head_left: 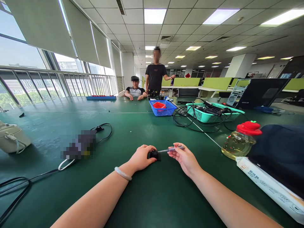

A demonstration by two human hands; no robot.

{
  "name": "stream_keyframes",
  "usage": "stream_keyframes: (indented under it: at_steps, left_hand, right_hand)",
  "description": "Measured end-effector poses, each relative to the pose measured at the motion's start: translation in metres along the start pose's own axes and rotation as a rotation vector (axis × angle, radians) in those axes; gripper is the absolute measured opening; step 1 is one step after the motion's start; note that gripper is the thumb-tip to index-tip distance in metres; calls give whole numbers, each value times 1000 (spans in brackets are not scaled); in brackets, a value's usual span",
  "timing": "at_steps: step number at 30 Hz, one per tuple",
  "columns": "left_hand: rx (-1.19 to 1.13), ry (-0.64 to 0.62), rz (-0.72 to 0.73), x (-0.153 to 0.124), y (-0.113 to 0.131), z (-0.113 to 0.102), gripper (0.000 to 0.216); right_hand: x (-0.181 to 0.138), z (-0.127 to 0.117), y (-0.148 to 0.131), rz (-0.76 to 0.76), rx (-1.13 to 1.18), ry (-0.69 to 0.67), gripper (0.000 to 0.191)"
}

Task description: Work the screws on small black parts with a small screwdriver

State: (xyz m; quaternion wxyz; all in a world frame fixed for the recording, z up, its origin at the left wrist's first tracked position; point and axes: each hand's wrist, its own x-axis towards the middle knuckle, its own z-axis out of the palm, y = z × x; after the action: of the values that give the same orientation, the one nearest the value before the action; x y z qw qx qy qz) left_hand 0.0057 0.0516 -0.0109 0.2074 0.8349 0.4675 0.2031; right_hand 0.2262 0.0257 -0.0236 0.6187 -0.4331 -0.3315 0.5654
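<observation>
A small black part (154, 154) rests on the green tabletop, and my left hand (142, 156) is closed round its left side, thumb in front and fingers behind. What kind of part it is, I cannot make out. My right hand (184, 158) grips the clear handle of a screwdriver (163, 150) between thumb and fingers. The screwdriver lies nearly level, its metal shaft pointing left with the tip at the black part. Whether the tip sits in a screw is too small to tell.
Right of my arms stand a red-lidded bottle (238, 142), a white packet (268, 186) and a dark bag (280, 155). Farther back are a blue basket (163, 111) and a green basket (206, 117) with tangled cables. Cables lie left. Two people are at the far end.
</observation>
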Motion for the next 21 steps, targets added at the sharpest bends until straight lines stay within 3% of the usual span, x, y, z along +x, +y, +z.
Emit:
stream_keyframes:
  at_steps: [21]
  left_hand:
    - [20, -9, -18, 1, -2, 1, 36]
  right_hand:
    - [-5, 2, -2, -40, -53, -112, 49]
